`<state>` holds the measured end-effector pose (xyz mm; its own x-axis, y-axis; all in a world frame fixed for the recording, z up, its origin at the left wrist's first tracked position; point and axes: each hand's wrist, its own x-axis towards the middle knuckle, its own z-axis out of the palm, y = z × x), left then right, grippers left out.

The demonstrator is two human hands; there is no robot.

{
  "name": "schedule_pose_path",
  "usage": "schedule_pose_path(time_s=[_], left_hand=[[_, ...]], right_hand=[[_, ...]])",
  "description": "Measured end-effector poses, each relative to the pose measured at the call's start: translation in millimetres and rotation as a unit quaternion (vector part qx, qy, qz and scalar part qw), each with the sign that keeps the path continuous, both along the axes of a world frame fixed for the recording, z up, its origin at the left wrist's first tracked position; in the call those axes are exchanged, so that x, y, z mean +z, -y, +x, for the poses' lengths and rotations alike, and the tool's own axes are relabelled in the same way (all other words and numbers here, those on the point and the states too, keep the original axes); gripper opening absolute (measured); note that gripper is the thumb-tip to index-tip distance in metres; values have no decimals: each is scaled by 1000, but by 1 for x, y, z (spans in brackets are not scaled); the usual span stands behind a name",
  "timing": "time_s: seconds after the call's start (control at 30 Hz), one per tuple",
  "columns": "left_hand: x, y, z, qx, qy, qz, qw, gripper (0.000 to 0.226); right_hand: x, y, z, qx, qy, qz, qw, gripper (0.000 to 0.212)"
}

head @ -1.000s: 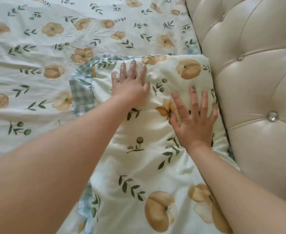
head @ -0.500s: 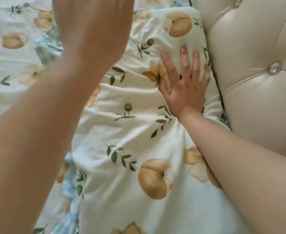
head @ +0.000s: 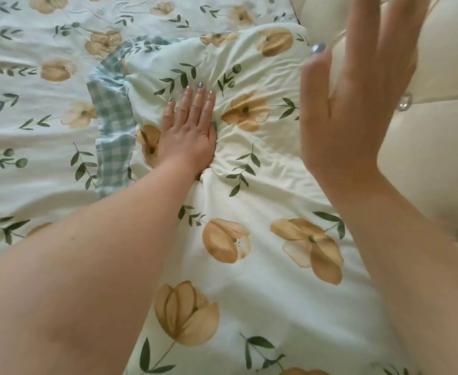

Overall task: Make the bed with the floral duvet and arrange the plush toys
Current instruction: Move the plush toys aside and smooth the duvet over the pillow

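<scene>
The floral duvet, cream with tan blossoms and green leaf sprigs, lies as a thick padded bulk directly against the headboard, its long edge running along the padding. The left hand presses flat into the duvet, on the side away from the headboard. Its fingers are straight and held close together, the thumb lies along the palm's edge, and the fabric is dented with creases radiating from it. The right hand is raised above the duvet and in front of the headboard, near the camera and motion-blurred. Its fingers are straight and slightly spread, and the palm is open and clear of the fabric. At the duvet's edge farthest from the headboard, a blue-and-white gingham underside shows where the cover folds back. Beyond that fold, farther still from the headboard, a flat floral sheet in a matching print covers the bed, lightly wrinkled. The headboard is cream, tufted and glossy, and is set with crystal buttons at the seam crossings.
</scene>
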<state>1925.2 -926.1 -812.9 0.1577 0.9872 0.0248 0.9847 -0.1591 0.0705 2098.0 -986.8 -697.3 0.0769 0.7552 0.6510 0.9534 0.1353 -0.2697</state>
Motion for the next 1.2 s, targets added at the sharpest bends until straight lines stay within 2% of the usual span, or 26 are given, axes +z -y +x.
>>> schedule_pose_path(time_s=[0.03,0.1,0.13,0.27,0.3,0.4,0.43,0.5,0.57,0.6,0.63,0.7,0.73,0.77,0.8,0.87,0.93,0.97,1.03,1.07,1.13,1.2], left_hand=[[3,0,-1,1,5,-3,1000,56],[14,5,1,5,21,-30,999,56],[23,11,0,8,28,-51,998,57],[63,57,-10,-1,50,-106,993,57],[81,69,-13,2,62,-77,995,55],[124,105,-13,12,118,109,987,54],[124,120,-8,5,137,122,983,57],[96,159,5,-32,123,11,992,61],[56,173,5,-37,34,-110,993,61],[45,171,2,-38,25,-136,990,61],[46,167,1,-40,27,-157,986,61],[62,162,-2,-49,23,-174,983,61],[70,164,-4,-49,23,-175,983,60],[80,168,-5,-39,37,-158,986,59],[89,176,-6,-21,63,-114,991,57],[108,194,-1,5,129,28,991,53],[114,209,4,-3,172,130,977,51],[106,220,5,-17,168,131,977,52],[77,246,4,-51,105,20,993,61],[61,253,2,-56,67,-45,995,63],[44,250,-5,-49,45,-100,993,64],[48,248,-6,-56,57,-105,991,65]], right_hand=[[-12,13,0,26,8,-95,995,63],[-53,31,9,19,85,-335,938,65],[-69,31,15,8,102,-387,916,64],[-72,24,17,16,120,-387,914,63],[-70,24,17,14,123,-392,912,63],[-62,31,12,-5,127,-412,902,62],[-58,34,10,-8,126,-418,900,60],[-45,44,8,-12,129,-446,886,58],[-20,50,6,1,133,-469,873,58],[-3,55,5,8,121,-459,880,58],[15,63,3,9,102,-419,902,59],[32,85,3,-3,63,-251,966,60],[28,103,3,-7,56,-199,978,60],[17,125,2,-6,77,-208,975,60],[2,144,3,-5,111,-270,956,60],[-24,160,11,-16,131,-419,898,59],[-29,151,14,-10,118,-469,875,59],[-25,148,13,-7,124,-475,871,59],[-13,145,13,4,106,-469,877,59],[-2,146,13,2,74,-443,893,60],[16,161,12,-5,18,-298,954,59],[17,186,14,-6,3,-160,987,57]])
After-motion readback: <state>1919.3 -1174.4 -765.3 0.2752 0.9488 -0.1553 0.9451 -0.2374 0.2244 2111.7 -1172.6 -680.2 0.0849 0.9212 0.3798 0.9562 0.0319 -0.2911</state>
